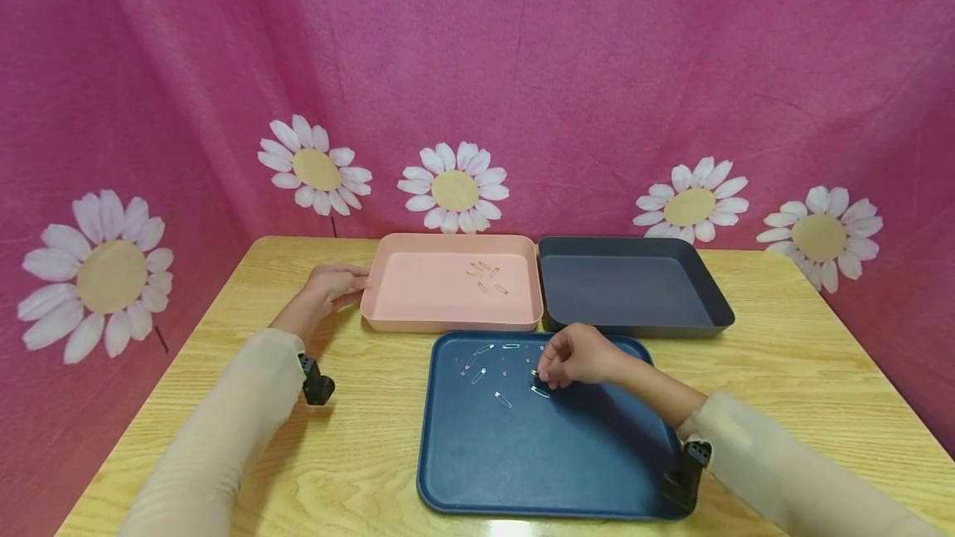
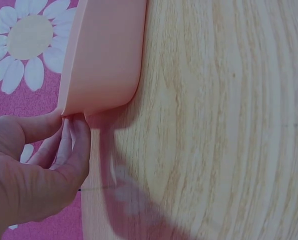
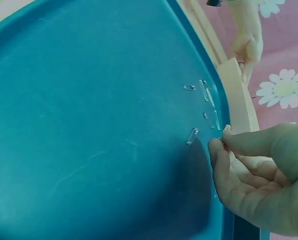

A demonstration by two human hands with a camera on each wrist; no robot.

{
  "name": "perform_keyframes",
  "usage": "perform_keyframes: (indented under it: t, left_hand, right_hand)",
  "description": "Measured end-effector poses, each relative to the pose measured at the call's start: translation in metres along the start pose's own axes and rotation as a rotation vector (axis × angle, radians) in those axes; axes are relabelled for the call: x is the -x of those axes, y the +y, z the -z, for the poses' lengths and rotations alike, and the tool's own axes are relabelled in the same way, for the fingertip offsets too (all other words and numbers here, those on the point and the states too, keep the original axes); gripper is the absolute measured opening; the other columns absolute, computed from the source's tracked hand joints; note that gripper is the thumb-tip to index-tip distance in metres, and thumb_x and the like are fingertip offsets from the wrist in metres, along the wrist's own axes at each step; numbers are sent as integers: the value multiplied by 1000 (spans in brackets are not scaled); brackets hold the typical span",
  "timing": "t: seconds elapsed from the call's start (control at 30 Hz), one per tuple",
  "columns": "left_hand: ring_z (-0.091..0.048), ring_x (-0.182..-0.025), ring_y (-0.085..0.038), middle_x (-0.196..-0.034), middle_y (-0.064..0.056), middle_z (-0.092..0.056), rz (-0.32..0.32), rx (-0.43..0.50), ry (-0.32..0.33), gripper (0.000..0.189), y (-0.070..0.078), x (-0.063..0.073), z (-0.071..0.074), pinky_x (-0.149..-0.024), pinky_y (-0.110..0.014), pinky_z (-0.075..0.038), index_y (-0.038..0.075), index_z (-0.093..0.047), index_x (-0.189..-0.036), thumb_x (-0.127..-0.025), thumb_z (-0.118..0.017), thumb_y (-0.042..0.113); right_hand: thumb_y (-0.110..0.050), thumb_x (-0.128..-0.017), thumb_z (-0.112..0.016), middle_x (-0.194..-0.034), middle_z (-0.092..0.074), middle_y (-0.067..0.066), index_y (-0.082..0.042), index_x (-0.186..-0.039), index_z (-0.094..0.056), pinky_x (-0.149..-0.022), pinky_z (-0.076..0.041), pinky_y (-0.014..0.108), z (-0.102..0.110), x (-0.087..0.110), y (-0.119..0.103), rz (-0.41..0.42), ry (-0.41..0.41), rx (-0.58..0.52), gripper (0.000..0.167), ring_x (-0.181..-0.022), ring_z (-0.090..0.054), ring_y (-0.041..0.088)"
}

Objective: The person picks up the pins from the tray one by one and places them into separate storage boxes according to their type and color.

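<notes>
My left hand holds the left end of the pink tray. In the left wrist view its thumb and fingers pinch the tray's rim at the corner. Several gold safety pins lie inside that tray. Over the far part of the blue tray, my right hand pinches a small gold safety pin between thumb and index finger, mostly hidden by the fingertips. Several silver safety pins are scattered on the blue tray; one silver pin lies just beside the right fingertips.
A dark grey tray stands right of the pink one, behind the blue tray. All three trays are on a wooden table. A pink curtain with daisies hangs behind the table's far edge.
</notes>
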State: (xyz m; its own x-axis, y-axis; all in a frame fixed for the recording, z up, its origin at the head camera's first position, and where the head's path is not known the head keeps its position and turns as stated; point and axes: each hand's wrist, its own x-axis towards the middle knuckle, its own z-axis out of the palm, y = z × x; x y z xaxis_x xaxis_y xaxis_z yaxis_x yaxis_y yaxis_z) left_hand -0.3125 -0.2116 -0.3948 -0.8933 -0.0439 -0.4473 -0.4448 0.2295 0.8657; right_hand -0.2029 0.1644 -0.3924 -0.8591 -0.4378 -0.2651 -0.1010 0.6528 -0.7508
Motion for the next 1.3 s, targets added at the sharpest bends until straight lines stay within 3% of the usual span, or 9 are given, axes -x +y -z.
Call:
perform_keyframes:
  t: [0.27, 0.4, 0.63, 0.87, 1.07, 1.3]
  left_hand:
    - [-58, -106, -13, -146, -20, -46, 8, -12, 5, 43, 0, -4, 1, -108, -34, -44, -1, -47, -139, -96, -52, 4]
    - [-60, -99, -11, -146, -22, -45, 2, 0, 2, 43, 1, -5, 1, -109, -35, -44, -3, -47, -139, -96, -51, 1]
    - [-58, -79, -2, -145, -21, -47, 15, -7, 26, 44, 1, -5, 0, -106, -33, -46, -2, -49, -138, -95, -55, 4]
    - [-58, -76, -1, -143, -21, -48, 21, -10, 33, 42, 1, -5, 2, -105, -33, -46, -2, -50, -137, -95, -54, 3]
    - [-61, -90, -7, -145, -21, -47, 15, -5, 18, 43, 0, -5, 2, -105, -33, -47, -2, -50, -137, -95, -54, 2]
    - [-60, -103, -12, -145, -19, -47, 13, -30, 23, 42, 1, -4, 1, -107, -34, -46, 0, -50, -138, -96, -52, 4]
  right_hand:
    - [3, -80, -71, -78, -73, 17, 9, -91, -71, -71, -62, 35, 5, -20, -10, -37, -8, -127, 12, -65, -64, 10]
    - [4, -80, -71, -78, -73, 17, 10, -92, -71, -72, -62, 37, 10, -30, -17, -24, 7, -136, 13, -65, -65, 11]
    - [5, -79, -72, -76, -73, 17, 10, -91, -71, -73, -61, 38, 23, -45, -32, -13, 33, -60, 13, -63, -66, 9]
    - [1, -79, -73, -78, -74, 14, 3, -90, -74, -71, -61, 36, 40, -62, -47, -18, 64, 69, 11, -68, -70, 18]
    - [4, -78, -73, -75, -74, 9, 4, -89, -74, -72, -61, 34, 51, -79, -55, -55, 62, 94, 11, -63, -68, 11]
    - [4, -81, -70, -83, -75, 14, 8, -94, -73, -74, -61, 33, 58, -101, -59, -85, 47, 50, 13, -63, -66, 9]
